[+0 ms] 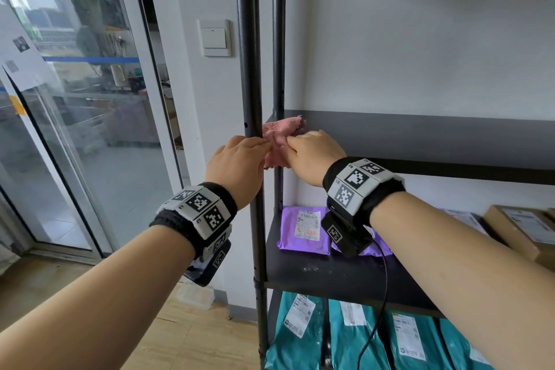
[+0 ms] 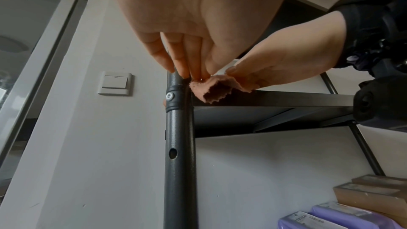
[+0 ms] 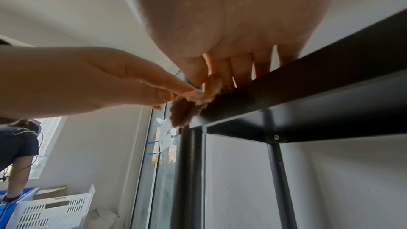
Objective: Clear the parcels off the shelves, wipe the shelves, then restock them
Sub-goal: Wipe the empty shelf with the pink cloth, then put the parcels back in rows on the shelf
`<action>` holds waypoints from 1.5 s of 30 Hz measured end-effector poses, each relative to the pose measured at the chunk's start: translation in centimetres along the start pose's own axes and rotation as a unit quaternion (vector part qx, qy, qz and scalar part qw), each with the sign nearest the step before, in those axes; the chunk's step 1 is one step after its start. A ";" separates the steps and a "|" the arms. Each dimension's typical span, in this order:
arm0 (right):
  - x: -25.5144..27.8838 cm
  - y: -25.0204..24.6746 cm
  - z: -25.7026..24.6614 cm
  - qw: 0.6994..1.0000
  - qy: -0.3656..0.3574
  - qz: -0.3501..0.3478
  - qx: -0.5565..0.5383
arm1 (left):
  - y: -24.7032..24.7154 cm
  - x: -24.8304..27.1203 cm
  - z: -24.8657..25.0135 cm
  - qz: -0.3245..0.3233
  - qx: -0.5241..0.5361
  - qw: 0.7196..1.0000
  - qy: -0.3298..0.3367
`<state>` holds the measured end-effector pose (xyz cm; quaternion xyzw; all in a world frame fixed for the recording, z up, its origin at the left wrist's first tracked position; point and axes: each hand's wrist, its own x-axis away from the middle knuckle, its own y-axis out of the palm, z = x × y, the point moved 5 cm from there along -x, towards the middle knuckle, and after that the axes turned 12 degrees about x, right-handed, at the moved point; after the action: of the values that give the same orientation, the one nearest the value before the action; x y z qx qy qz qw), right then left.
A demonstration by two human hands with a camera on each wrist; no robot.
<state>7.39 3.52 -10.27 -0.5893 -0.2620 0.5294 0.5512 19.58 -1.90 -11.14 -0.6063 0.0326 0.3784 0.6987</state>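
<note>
A pink cloth (image 1: 282, 129) lies bunched on the front left corner of the bare upper black shelf (image 1: 420, 141), beside the front post (image 1: 250, 69). My left hand (image 1: 265, 143) pinches the cloth's near edge with fingertips and thumb. My right hand (image 1: 289, 141) grips the same cloth from the right, thumb against it and fingers reaching onto the shelf top. In the left wrist view the cloth (image 2: 211, 88) hangs over the shelf rim below the left hand (image 2: 196, 76). In the right wrist view the cloth (image 3: 189, 109) droops under the right hand (image 3: 209, 79).
Purple parcels (image 1: 303, 231) and a brown carton (image 1: 522, 231) sit on the middle shelf, with teal parcels (image 1: 354, 336) on the shelf below. A glass door (image 1: 75, 99) stands to the left. A white crate (image 3: 55, 212) and another person (image 3: 17, 145) are behind me.
</note>
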 end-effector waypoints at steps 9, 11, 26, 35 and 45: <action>1.5 0.6 0.7 0.999 0.019 0.012 -0.034 | 0.4 0.1 1.0 -0.006 0.021 1.000 0.020; 2.0 0.4 1.0 0.997 0.027 0.035 -0.055 | 0.5 0.1 1.2 0.011 0.034 0.999 0.023; 13.2 -0.2 10.9 0.964 0.177 0.189 -0.062 | 7.8 0.4 12.4 -0.003 0.160 0.977 0.144; 25.9 -1.6 26.6 0.952 0.266 0.147 -0.037 | 14.2 -0.7 29.7 -0.058 0.190 0.963 0.184; 40.5 -1.1 42.8 0.939 0.337 0.068 -0.033 | 21.8 0.0 50.0 -0.119 0.216 0.944 0.219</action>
<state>-19.09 55.89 -15.61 -0.7671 -0.0377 0.3275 0.5503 -13.46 41.19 -16.00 -0.5077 0.1936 0.1348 0.8286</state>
